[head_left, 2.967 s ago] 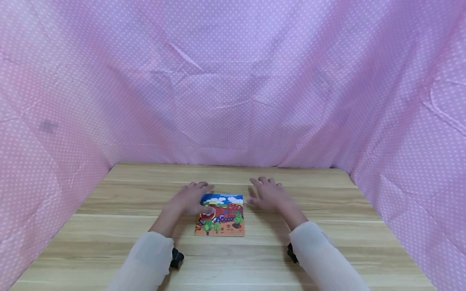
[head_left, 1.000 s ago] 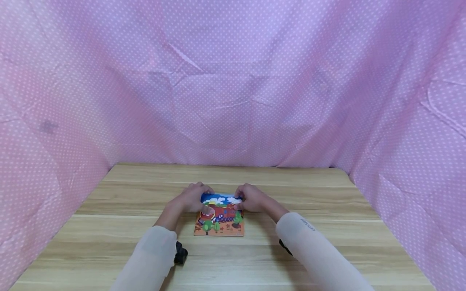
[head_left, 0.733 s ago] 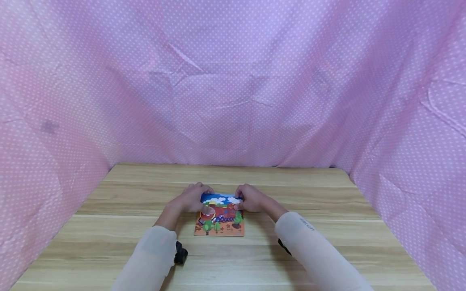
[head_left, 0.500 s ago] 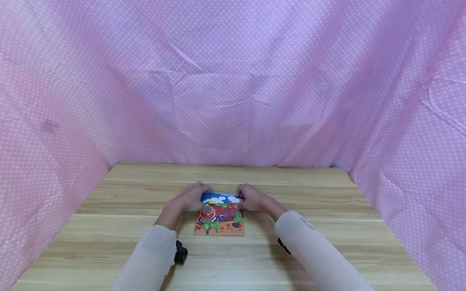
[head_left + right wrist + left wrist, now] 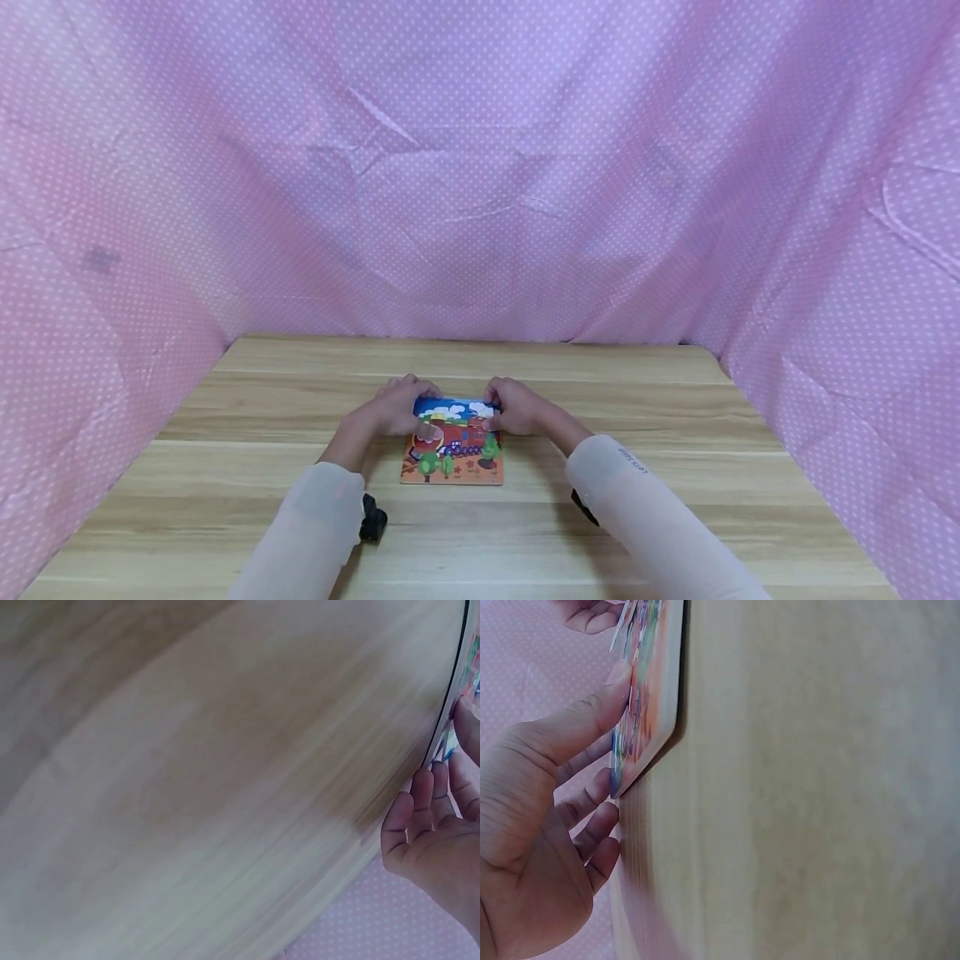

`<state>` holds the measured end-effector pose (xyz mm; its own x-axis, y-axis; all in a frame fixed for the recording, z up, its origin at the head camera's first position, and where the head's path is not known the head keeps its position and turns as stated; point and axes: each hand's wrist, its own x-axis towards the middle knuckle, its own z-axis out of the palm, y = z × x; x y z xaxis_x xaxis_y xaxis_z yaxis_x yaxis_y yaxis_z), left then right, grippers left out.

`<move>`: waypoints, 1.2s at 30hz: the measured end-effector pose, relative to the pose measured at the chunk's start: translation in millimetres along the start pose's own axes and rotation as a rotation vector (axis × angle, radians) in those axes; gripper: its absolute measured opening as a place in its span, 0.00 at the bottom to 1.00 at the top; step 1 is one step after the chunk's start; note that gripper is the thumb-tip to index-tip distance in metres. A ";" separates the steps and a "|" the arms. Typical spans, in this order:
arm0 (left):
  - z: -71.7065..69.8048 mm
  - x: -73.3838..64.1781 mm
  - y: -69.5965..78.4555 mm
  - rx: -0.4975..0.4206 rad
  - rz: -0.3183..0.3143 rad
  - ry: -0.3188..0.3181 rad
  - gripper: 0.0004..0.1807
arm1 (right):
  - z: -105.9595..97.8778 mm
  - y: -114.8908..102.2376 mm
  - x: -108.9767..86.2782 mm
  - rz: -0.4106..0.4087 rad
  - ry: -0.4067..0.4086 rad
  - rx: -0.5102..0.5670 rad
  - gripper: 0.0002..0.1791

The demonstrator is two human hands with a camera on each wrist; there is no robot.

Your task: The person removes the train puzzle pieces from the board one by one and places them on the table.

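A thin square jigsaw puzzle (image 5: pixel 461 468) with a cartoon red train, green trees and blue sky lies on the table in the head view. My left hand (image 5: pixel 395 407) holds its left side, thumb on the picture and fingers at the edge. In the left wrist view that thumb presses the face of the puzzle (image 5: pixel 651 705), and a sliver of picture stands up slightly near its far end. At the upper right corner my right hand (image 5: pixel 519 408) pinches with thumb and index finger. The right wrist view shows only a narrow strip of the puzzle; seams are too small to tell.
The wooden table (image 5: pixel 645 392) has a light striped grain. A pink dotted curtain (image 5: pixel 480 208) encloses its back and both sides. Black wrist devices (image 5: pixel 372 518) show below the pale sleeves (image 5: pixel 307 529).
Over three seconds my right hand has come in from the right and taken hold of the puzzle's upper right corner. The left hand stays at the left side; recent frames are nearly still.
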<state>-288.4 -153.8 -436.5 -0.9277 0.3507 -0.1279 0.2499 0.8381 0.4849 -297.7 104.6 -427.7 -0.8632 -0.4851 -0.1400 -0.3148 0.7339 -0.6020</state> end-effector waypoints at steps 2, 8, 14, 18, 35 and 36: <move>0.2 -0.3 0.1 0.001 0.003 0.001 0.33 | 0.0 0.7 0.1 0.000 0.002 0.012 0.14; 1.0 0.3 -1.0 0.001 0.003 0.002 0.33 | -1.1 1.6 1.1 0.005 0.004 0.045 0.15; 0.9 -0.1 -0.2 -0.010 -0.001 0.007 0.32 | -1.8 2.8 2.0 -0.014 -0.003 0.052 0.16; 2.3 0.7 -1.2 -0.011 0.005 0.010 0.31 | -2.4 4.5 1.3 -0.030 0.004 0.096 0.15; 5.2 0.9 -1.9 -0.012 -0.013 -0.003 0.32 | -7.6 13.1 3.5 -0.037 0.024 0.441 0.10; 5.3 0.9 -1.9 -0.010 -0.014 -0.003 0.31 | -8.3 13.4 3.7 -0.035 0.017 0.459 0.11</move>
<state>-288.3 -152.8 -442.1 -0.9304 0.3398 -0.1372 0.2340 0.8390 0.4912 -308.4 116.6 -429.8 -0.8626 -0.4954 -0.1027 -0.1398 0.4283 -0.8927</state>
